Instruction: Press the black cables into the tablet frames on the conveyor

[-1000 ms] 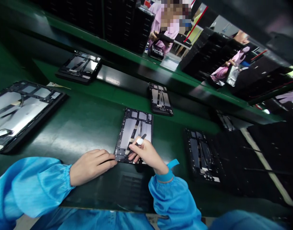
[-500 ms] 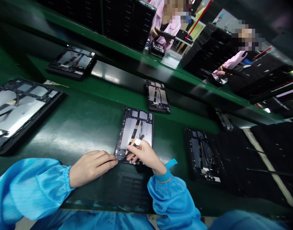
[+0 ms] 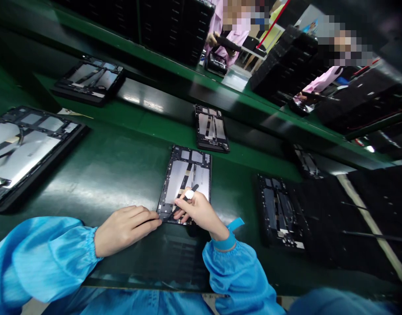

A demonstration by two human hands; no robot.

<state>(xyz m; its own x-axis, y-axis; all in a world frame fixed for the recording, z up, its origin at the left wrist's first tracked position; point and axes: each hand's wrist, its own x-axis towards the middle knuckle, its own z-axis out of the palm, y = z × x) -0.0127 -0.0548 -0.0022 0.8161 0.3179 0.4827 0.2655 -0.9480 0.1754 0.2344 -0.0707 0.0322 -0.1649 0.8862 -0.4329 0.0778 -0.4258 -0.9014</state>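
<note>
A: Looking down, what do you see by the hands?

B: An open tablet frame [image 3: 185, 183] lies flat on the green belt [image 3: 115, 162]. It is black around the edge and shiny grey inside. Both hands are at the end of the tablet frame nearest the person.

A: What is the left hand [image 3: 125, 228] doing?

B: It lies flat on the belt, palm down, with the fingers close together. The fingertips touch the near left corner of the tablet frame. It grips nothing.

A: And the right hand [image 3: 201, 212]?

B: It is curled shut around a thin black tool [image 3: 188, 195], like you hold a pencil. The tool's tip points down at the near edge of the tablet frame. One finger has a white cover [image 3: 189, 194] on it.

A: What are the sleeves like?

B: Bright blue and puffy. The right wrist has a blue strap [image 3: 232, 236].

A: What else is around the tablet frame?

B: Just past it lies a second frame [image 3: 210, 127], smaller looking. Far to its left is a big frame [image 3: 26, 148], close to the belt's edge. Off to its right sits a dark frame [image 3: 280, 212] in shadow. Well beyond it, across a green shelf [image 3: 174, 74], two people in pink coats [image 3: 227, 26] work beside stacks of black trays [image 3: 174, 26].
</note>
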